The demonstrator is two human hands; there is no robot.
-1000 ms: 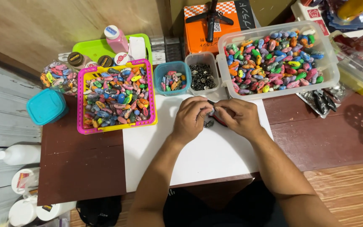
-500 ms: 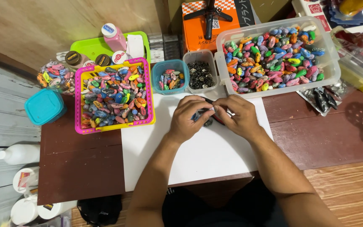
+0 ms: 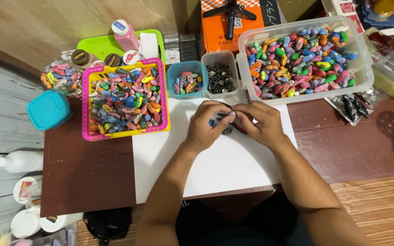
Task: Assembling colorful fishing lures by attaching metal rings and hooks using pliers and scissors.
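Both hands meet over the white sheet (image 3: 215, 168) at the middle of the brown table (image 3: 87, 177). The left hand (image 3: 207, 126) and right hand (image 3: 258, 124) are closed, fingertips pinched together on a small dark part (image 3: 224, 119) held between them. The part is mostly hidden by the fingers; its long axis appears to run left to right between the two hands, but which way it points cannot be told.

Just beyond the hands stand a small teal tub (image 3: 172, 82) of coloured pieces and a clear tub (image 3: 220, 77) of dark metal pieces. A large clear bin (image 3: 361, 79) of coloured pieces sits to the right, a pink basket (image 3: 163, 123) of similar pieces to the left.
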